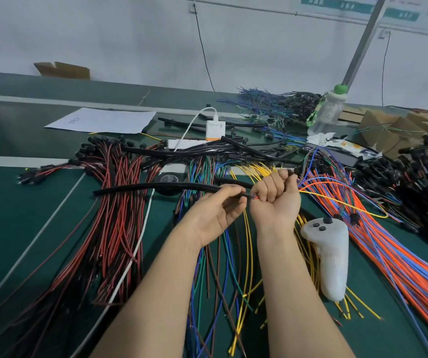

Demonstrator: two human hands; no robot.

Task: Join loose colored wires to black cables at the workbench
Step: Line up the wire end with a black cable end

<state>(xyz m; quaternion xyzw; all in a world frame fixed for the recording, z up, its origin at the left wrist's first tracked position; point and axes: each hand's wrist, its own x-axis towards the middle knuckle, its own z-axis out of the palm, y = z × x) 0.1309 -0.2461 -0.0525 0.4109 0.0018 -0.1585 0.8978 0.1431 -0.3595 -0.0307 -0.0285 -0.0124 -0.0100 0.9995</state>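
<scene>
Black cable (156,186): light, limp sleeved length, held above the green desk (14,228), tail running left. Left hand (215,214) fingers pinch it behind the bared tip; right hand (276,200) fingers curl tight round thin colored wires (255,196) meeting that tip. Likely best gripped near the ends, as both flex easily.

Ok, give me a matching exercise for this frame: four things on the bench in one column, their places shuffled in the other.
Things:
1. black cable
2. controller
3. bottle
4. paper

Places:
A. beside the pole, far right
B. lying just right of the right hand
C. pinched in the left hand
D. flat on the bench, far left

Pairs: 1-C, 2-B, 3-A, 4-D
</scene>
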